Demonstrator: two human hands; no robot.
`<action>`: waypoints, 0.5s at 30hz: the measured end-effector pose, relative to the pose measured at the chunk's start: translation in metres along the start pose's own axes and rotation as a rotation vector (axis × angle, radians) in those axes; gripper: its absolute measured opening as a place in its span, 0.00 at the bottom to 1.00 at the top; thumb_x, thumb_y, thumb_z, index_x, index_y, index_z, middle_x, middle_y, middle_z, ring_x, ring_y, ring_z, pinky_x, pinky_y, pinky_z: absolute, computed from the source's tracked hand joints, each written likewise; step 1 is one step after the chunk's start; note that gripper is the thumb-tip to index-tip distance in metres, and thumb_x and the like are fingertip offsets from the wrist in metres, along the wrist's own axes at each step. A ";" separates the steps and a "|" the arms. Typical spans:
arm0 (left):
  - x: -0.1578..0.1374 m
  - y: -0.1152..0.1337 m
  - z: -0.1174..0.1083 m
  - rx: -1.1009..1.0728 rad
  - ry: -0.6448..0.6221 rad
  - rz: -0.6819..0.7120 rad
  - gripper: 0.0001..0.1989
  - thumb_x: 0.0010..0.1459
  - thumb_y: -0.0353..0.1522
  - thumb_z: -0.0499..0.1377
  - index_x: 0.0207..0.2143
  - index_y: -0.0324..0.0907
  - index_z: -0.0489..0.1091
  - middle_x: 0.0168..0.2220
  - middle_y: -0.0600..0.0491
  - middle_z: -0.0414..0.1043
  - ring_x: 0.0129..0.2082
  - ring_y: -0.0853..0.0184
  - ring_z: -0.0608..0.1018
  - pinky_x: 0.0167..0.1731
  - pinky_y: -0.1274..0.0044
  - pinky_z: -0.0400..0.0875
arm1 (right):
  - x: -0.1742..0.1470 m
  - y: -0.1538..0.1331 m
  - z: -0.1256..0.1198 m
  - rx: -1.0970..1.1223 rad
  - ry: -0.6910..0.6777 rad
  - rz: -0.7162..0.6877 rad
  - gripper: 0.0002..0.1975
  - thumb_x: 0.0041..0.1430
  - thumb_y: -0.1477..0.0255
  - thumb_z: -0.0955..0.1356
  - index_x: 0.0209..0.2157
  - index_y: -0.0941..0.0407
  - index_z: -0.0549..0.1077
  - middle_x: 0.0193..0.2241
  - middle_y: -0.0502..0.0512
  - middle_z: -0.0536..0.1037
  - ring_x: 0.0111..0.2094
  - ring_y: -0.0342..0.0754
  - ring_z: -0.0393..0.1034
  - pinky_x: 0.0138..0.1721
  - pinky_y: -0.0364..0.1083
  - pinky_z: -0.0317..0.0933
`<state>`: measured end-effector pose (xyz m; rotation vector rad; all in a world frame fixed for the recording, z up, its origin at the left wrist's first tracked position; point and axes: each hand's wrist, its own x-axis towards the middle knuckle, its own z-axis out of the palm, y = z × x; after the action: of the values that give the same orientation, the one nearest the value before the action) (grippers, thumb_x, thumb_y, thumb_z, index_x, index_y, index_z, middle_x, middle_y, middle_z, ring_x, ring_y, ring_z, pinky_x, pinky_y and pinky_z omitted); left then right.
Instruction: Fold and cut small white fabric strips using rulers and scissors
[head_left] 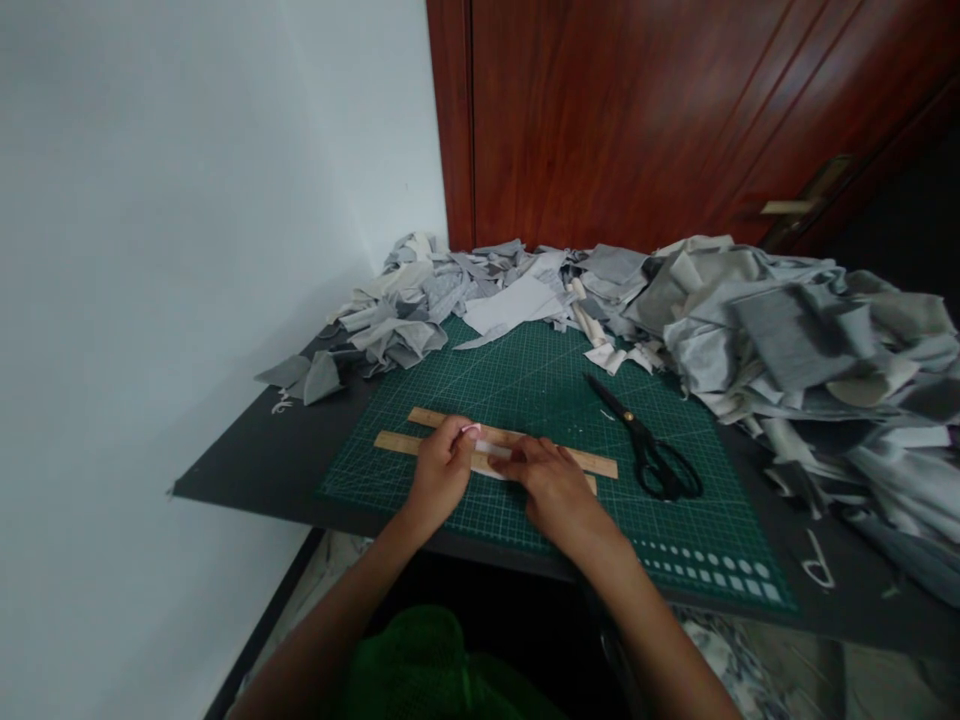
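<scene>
cloth (491, 449), white, lay mid-frame between wooden rulers (598, 464), visible length along theirs; your left hand (442, 465) pinched a small pink item (472, 428) at its upper left; your right hand (553, 488), nearer, touched it, grip unclear.

Open mat behind the rulers, cloth walling off the far side and the right.
Beyond our two wooden rulers, the far ruler (604, 466) and the near ruler (394, 442), we have a bare band of green mat (525, 375) to slide across, bounded at the back by heaped scraps (517, 305). To our right, the black scissors (640, 432) block a low sweep; only a narrow gap parts their handles from the far ruler's end. Past them, a tall fabric pile (795, 330) bars us, while the white wall (187, 250) limits reach leftward.
</scene>
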<state>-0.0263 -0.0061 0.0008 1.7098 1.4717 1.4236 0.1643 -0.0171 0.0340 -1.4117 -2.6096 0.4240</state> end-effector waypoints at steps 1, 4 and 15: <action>0.002 -0.001 -0.003 -0.005 0.041 -0.014 0.11 0.69 0.38 0.55 0.35 0.43 0.71 0.31 0.54 0.76 0.33 0.64 0.78 0.36 0.74 0.70 | 0.000 0.000 0.000 0.009 0.005 -0.004 0.36 0.54 0.88 0.63 0.60 0.45 0.75 0.51 0.57 0.75 0.52 0.55 0.66 0.53 0.53 0.58; 0.008 -0.003 -0.011 -0.044 0.235 -0.047 0.13 0.72 0.40 0.51 0.36 0.43 0.67 0.33 0.53 0.76 0.34 0.64 0.78 0.39 0.73 0.71 | -0.001 0.000 0.001 0.030 0.013 -0.010 0.34 0.56 0.89 0.62 0.59 0.47 0.76 0.51 0.57 0.76 0.52 0.55 0.66 0.55 0.53 0.58; -0.012 0.010 0.001 0.413 -0.287 0.388 0.07 0.69 0.27 0.51 0.40 0.42 0.68 0.38 0.49 0.77 0.42 0.58 0.78 0.45 0.66 0.73 | -0.001 0.004 0.009 -0.006 -0.006 -0.047 0.36 0.51 0.91 0.62 0.57 0.50 0.77 0.55 0.60 0.76 0.57 0.59 0.67 0.56 0.57 0.61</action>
<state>-0.0199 -0.0204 0.0044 2.4474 1.3893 1.0235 0.1654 -0.0170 0.0247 -1.3498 -2.6457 0.4155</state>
